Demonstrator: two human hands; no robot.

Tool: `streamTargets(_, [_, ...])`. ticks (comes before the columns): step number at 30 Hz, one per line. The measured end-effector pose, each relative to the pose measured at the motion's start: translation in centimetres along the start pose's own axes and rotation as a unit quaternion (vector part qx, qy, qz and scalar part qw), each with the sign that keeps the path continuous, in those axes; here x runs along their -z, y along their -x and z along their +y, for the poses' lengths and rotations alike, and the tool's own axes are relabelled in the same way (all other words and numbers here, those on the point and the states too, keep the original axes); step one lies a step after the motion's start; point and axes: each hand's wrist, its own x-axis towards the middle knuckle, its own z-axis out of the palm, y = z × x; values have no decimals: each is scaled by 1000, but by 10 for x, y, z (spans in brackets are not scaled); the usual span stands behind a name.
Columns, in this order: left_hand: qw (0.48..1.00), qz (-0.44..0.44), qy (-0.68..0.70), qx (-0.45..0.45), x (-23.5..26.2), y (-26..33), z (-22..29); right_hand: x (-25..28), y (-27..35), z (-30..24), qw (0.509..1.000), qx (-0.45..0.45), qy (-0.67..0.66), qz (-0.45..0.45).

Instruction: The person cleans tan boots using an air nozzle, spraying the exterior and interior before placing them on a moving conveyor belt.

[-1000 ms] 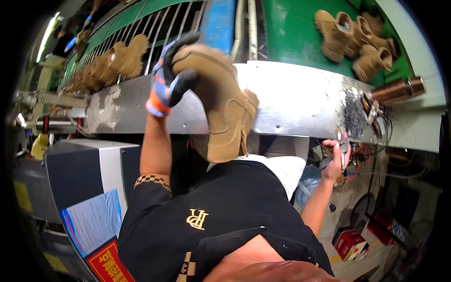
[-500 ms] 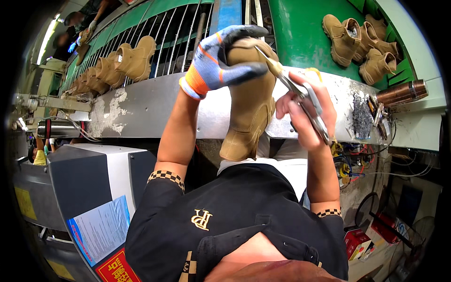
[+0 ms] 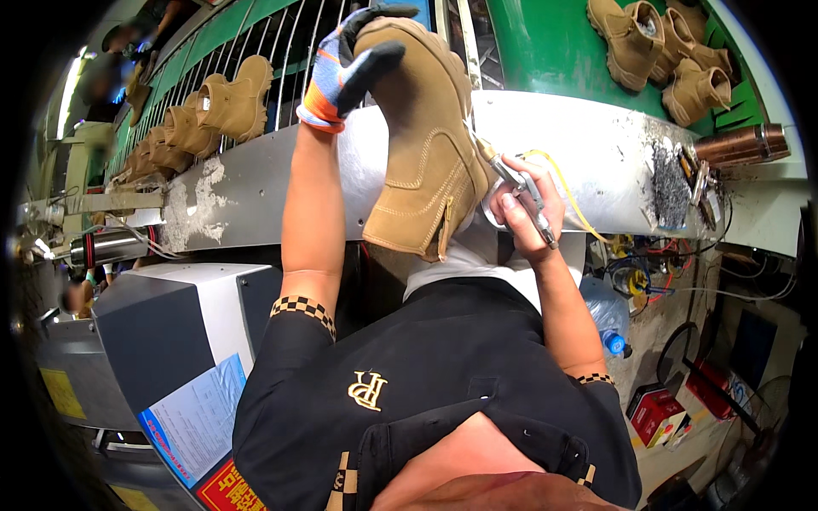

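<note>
A tan suede ankle boot (image 3: 422,140) with a side zip hangs tilted over the metal bench edge, its toe far from me and its opening toward my lap. My left hand (image 3: 351,72), in a blue glove with dark fingertips and an orange cuff, is wrapped round the toe. Bare, my right hand (image 3: 530,209) grips a slim metal air gun (image 3: 521,189) fitted with a brass-coloured nozzle and what looks like a yellow hose (image 3: 567,194). The thin tip points at the sole edge on the boot's right side; whether it touches, I cannot tell.
Similar boots (image 3: 232,106) line the barred rack at left, and several more boots (image 3: 632,47) stand on the green surface at right. A copper-coloured cylinder (image 3: 743,145) lies beside small tools at the bench's right end. A grey machine housing (image 3: 149,332) stands left.
The boot has turned and swung, its zip side now showing and its toe farther away. My left hand moved up and left with it. The air gun shifted from the toe to the sole's side.
</note>
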Motion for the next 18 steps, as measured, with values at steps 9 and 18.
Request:
streamTargets(9, [1000, -11, 15, 18, 32, -1, -37, -4, 30, 6, 994, -75, -71, 27])
streamTargets(18, [991, 110, 27, 73, 45, 28, -54, 6, 45, 9, 990, -110, -71, 41])
